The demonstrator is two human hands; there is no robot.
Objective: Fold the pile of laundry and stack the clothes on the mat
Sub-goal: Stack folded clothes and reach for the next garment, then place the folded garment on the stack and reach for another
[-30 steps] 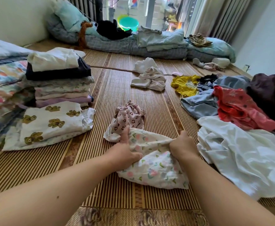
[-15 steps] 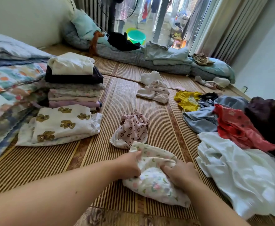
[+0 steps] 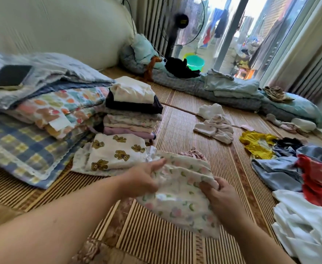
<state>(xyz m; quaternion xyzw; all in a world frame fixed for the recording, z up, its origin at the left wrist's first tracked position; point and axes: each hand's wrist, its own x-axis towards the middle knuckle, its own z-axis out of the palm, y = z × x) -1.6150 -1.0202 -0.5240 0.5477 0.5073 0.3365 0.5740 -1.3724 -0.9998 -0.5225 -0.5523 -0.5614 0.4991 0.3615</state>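
Hands (image 3: 185,187) now lift the floral garment (image 3: 183,199) off the mat (image 3: 175,121), gripping its edges.

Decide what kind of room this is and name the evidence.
Probably a bedroom or living space at home: folded quilts beside a woven floor mat, a standing fan, and a sliding balcony door.

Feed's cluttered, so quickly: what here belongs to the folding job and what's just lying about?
Job: floral garment held by left hand and right hand; folded stack; bear-print piece; unfolded pile.
Lying about: fan; green basin; phone; bedding.
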